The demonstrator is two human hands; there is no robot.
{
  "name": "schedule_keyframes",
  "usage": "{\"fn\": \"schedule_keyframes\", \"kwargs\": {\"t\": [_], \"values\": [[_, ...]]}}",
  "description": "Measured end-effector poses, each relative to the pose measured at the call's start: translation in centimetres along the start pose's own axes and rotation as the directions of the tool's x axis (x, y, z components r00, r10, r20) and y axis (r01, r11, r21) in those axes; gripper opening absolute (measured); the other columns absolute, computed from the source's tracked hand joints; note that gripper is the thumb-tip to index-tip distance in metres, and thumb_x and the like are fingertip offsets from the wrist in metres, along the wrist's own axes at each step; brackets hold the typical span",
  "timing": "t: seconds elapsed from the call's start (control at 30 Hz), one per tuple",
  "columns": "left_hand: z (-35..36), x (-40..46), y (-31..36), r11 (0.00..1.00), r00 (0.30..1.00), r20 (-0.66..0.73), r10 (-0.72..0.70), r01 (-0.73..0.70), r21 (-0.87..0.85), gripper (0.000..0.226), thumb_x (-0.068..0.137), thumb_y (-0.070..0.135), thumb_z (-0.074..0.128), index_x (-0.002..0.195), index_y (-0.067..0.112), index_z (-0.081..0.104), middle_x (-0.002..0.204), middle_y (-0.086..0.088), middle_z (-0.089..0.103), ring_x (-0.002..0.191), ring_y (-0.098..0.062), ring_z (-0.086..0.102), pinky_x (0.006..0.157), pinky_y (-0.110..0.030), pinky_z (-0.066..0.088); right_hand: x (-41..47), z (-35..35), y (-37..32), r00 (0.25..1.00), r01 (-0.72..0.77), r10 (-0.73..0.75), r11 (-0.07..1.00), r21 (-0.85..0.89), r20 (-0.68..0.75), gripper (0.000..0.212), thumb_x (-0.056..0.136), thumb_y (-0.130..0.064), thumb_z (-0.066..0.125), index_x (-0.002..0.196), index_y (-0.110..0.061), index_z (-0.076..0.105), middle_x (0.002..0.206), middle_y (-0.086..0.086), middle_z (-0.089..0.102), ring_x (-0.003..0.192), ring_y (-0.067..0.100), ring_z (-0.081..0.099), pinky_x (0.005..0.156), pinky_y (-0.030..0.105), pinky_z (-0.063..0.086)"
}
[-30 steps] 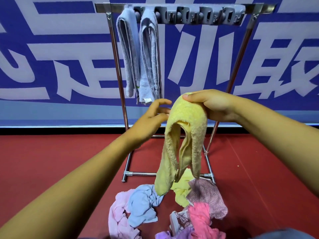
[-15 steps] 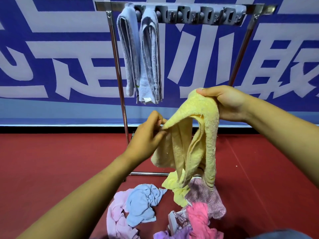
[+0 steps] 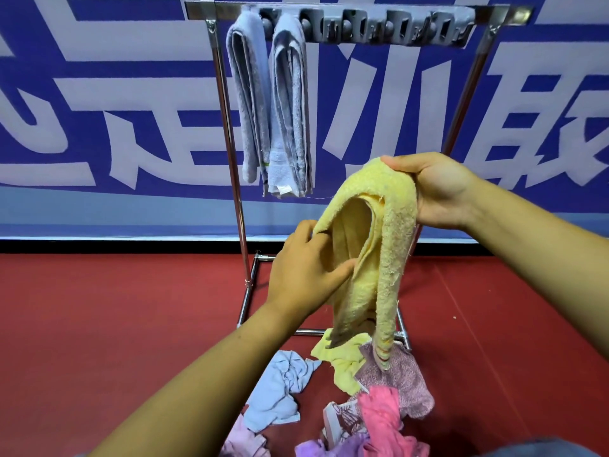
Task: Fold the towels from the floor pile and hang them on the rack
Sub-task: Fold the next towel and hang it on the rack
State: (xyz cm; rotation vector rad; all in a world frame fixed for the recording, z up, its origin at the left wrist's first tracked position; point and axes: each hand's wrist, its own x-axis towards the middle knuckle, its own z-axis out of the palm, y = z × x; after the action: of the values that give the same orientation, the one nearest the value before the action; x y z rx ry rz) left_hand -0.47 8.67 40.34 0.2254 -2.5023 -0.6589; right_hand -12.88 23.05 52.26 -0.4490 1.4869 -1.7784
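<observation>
Yellow towel (image 3: 392,232) hangs in the air in front of the rack (image 3: 230,150), above the floor pile (image 3: 333,397). Right hand (image 3: 438,189) grips its top fold, fingers curled over the cloth. Left hand (image 3: 303,268) holds the towel's left edge lower down, thumb inside the loop, fingers curled on the outside. Two grey towels (image 3: 273,107) hang folded, side by side, at the left end of the rack's top bar. Red floor (image 3: 115,324) below; blue-and-white banner (image 3: 99,94) behind.
</observation>
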Motion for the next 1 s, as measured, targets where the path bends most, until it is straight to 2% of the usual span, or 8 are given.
{"fn": "schedule_keyframes", "kwargs": {"t": [0.27, 0.37, 0.57, 0.67, 0.77, 0.83, 0.93, 1.0], "values": [[0.1, 2.0, 1.8, 0.983, 0.983, -0.039, -0.179, 0.177, -0.057, 0.031, 0.078, 0.042, 0.069, 0.061, 0.023, 0.052, 0.092, 0.006, 0.051, 0.075, -0.017, 0.054, 0.056, -0.031, 0.034, -0.1, -0.4, 0.6, 0.999, -0.027, 0.026, 1.000, 0.016, 0.029, 0.025, 0.085, -0.023, 0.053, 0.102, -0.007, 0.062, 0.093, 0.008, 0.060, 0.086, 0.020, 0.059, 0.080, 0.031, 0.055], [0.0, 2.2, 0.9, 0.985, 0.989, -0.030, -0.147, 0.144, -0.092, 0.040, 0.081, 0.028, 0.069, 0.052, 0.028, 0.043, 0.086, 0.003, 0.055, 0.074, -0.021, 0.056, 0.056, -0.035, 0.038, -0.4, -0.9, 0.8, 1.000, -0.009, 0.009, 1.000, 0.026, 0.005, 0.018, 0.090, -0.021, 0.050, 0.096, -0.008, 0.062, 0.087, 0.006, 0.060, 0.076, 0.017, 0.061, 0.070, 0.027, 0.057], [-0.8, 2.3, -0.9, 0.995, 0.991, 0.136, -0.014, 0.028, -0.096, 0.025, 0.091, 0.019, 0.063, 0.072, 0.003, 0.060, 0.088, -0.002, 0.056, 0.082, -0.027, 0.055, 0.071, -0.041, 0.044, -0.7, -2.0, 1.1, 0.998, -0.025, 0.025, 1.000, -0.013, -0.062, 0.024, 0.098, -0.020, 0.044, 0.090, -0.007, 0.063, 0.076, 0.006, 0.063, 0.062, 0.015, 0.065, 0.058, 0.025, 0.057], [-1.8, 2.2, -1.1, 0.995, 0.972, 0.226, 0.065, -0.047, -0.086, 0.028, 0.095, 0.015, 0.056, 0.069, 0.010, 0.047, 0.085, 0.003, 0.044, 0.080, -0.023, 0.049, 0.066, -0.032, 0.031, -0.8, -2.2, 1.3, 0.995, -0.041, 0.038, 0.999, -0.023, -0.088, 0.026, 0.098, -0.021, 0.044, 0.089, -0.006, 0.064, 0.071, 0.005, 0.066, 0.061, 0.015, 0.066, 0.058, 0.025, 0.057], [-2.7, 2.2, -2.2, 0.979, 0.970, 0.240, 0.034, 0.016, -0.204, 0.019, 0.097, 0.014, 0.054, 0.079, 0.020, 0.054, 0.103, 0.006, 0.053, 0.097, -0.010, 0.053, 0.081, -0.019, 0.035, -1.0, -2.6, 1.5, 0.989, -0.061, 0.057, 0.998, -0.030, -0.135, 0.027, 0.098, -0.021, 0.045, 0.085, -0.008, 0.064, 0.068, 0.004, 0.067, 0.058, 0.015, 0.066, 0.055, 0.024, 0.056], [-3.2, 2.0, -2.6, 0.970, 0.973, 0.231, -0.021, 0.075, -0.231, 0.019, 0.097, 0.019, 0.055, 0.079, 0.025, 0.057, 0.092, 0.013, 0.058, 0.087, 0.003, 0.053, 0.077, -0.016, 0.038, -1.1, -2.8, 1.8, 0.986, -0.080, 0.072, 0.996, -0.044, -0.150, 0.028, 0.098, -0.022, 0.045, 0.085, -0.009, 0.065, 0.069, 0.005, 0.067, 0.059, 0.015, 0.067, 0.058, 0.025, 0.057], [-3.6, 1.7, -2.6, 0.976, 0.962, 0.273, -0.020, 0.078, -0.201, 0.026, 0.096, 0.022, 0.056, 0.071, 0.021, 0.057, 0.062, 0.009, 0.054, 0.061, 0.003, 0.050, 0.057, -0.014, 0.034, -1.1, -2.5, 2.2, 0.986, -0.087, 0.083, 0.996, -0.024, -0.142, 0.029, 0.099, -0.021, 0.043, 0.084, -0.009, 0.065, 0.067, 0.004, 0.068, 0.057, 0.015, 0.066, 0.055, 0.024, 0.056], [-3.6, 1.4, -2.6, 0.961, 0.958, 0.286, -0.008, 0.086, -0.263, 0.022, 0.094, 0.022, 0.061, 0.075, 0.013, 0.065, 0.067, 0.003, 0.062, 0.064, -0.001, 0.056, 0.062, -0.014, 0.039, -1.1, -2.2, 2.2, 0.989, -0.073, 0.073, 0.997, 0.004, -0.127, 0.030, 0.099, -0.019, 0.042, 0.082, -0.008, 0.064, 0.064, 0.004, 0.067, 0.055, 0.015, 0.066, 0.052, 0.024, 0.056]]}}
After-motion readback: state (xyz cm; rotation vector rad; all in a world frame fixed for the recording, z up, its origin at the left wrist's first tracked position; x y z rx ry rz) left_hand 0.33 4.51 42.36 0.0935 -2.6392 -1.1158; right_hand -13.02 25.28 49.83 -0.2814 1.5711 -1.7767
